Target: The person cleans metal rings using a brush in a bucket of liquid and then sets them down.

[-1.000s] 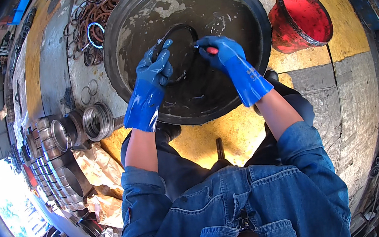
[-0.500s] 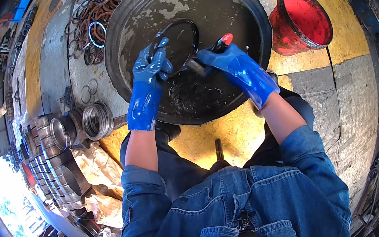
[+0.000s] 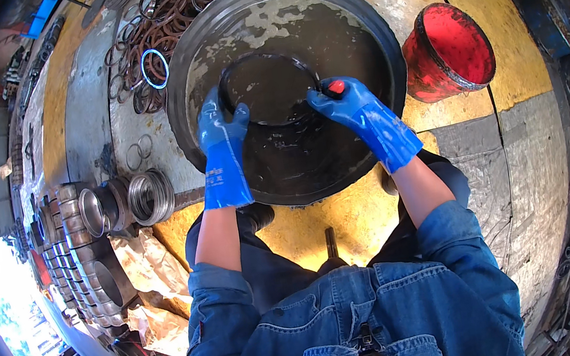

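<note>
Both my hands wear blue rubber gloves and reach into a wide, dark metal basin (image 3: 382,38) holding dirty liquid. My left hand (image 3: 221,130) grips the left side of a large black rubber ring (image 3: 263,58) held flat over the liquid. At the ring's right side, my right hand (image 3: 347,103) is closed around a tool with a red handle end (image 3: 336,87). The tool's working end is hidden behind the glove.
A red bucket (image 3: 451,51) stands right of the basin. A heap of dark rings (image 3: 159,22), one blue ring (image 3: 155,69) among them, lies at the upper left. Metal cylinder sleeves (image 3: 100,208) and stacked parts sit at the left on brown paper (image 3: 143,266).
The black ring has been lifted and spread flat over the liquid. My left hand slid to its left side, and my right hand moved with the red-handled tool to its right side.
</note>
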### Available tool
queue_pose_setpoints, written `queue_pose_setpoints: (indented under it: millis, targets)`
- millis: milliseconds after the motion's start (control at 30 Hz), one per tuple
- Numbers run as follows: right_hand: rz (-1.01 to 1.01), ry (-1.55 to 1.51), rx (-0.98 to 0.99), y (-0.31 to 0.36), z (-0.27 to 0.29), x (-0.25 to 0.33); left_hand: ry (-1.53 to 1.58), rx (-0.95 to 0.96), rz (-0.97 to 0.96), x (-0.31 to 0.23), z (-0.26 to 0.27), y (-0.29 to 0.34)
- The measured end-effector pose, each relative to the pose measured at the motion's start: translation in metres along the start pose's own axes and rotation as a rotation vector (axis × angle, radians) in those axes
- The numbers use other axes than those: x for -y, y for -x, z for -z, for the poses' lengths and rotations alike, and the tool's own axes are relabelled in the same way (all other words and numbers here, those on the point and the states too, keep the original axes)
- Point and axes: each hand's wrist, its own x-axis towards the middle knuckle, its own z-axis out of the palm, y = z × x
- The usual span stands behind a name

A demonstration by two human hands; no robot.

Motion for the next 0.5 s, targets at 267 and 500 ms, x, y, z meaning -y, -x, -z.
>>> queue_pose_setpoints:
  millis: [267, 500]
  targets:
    - [0.401, 0.895, -0.019, -0.003, -0.030, -0.006, -0.473, 0.681, -0.236, -0.091, -0.005, 0.007]
    - [-0.043, 0.188, -0.336, -0.022, -0.020, -0.056, 0.582, 0.496, 0.462, -0.049, -0.003, 0.008]
